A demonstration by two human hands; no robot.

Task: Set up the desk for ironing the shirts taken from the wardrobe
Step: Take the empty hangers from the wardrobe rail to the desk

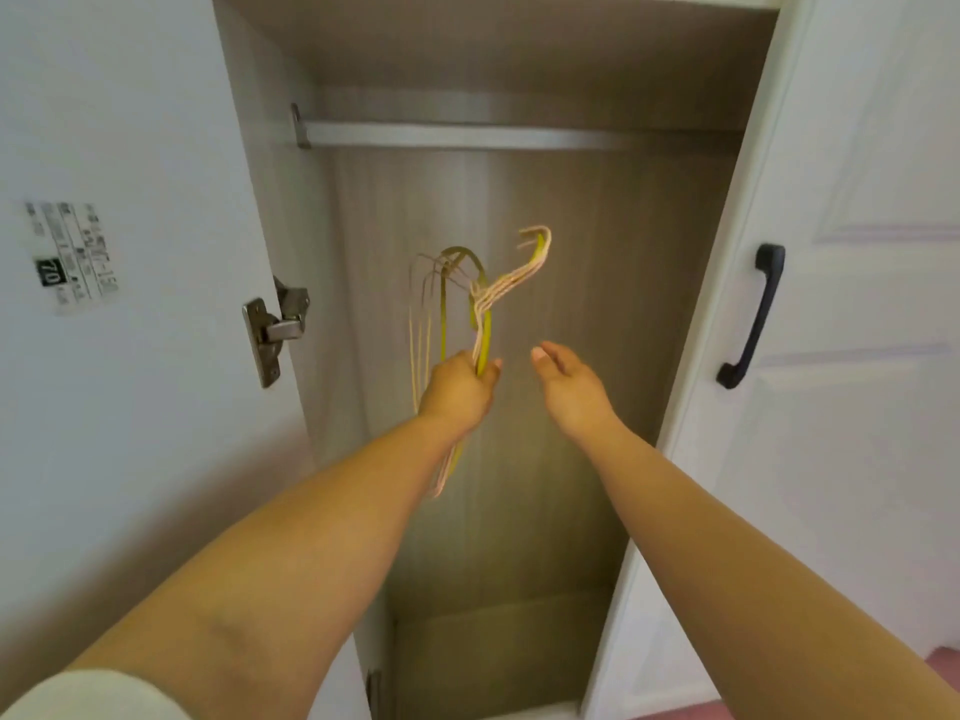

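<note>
My left hand (460,387) grips a bundle of thin pink and green wire hangers (480,304), frame centre: light, springy, tangle-prone; hold low. Right hand (569,381) relaxed, holding nothing.

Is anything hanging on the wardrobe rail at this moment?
No. The rail is bare along its visible length; the bunch of hangers is gripped in the left hand, below it.

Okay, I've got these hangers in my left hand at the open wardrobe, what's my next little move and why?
Probably lift the hangers to hook them on the rail: the left hand grips the bunch, hooks up, below the bare rail; the right hand is free.
</note>
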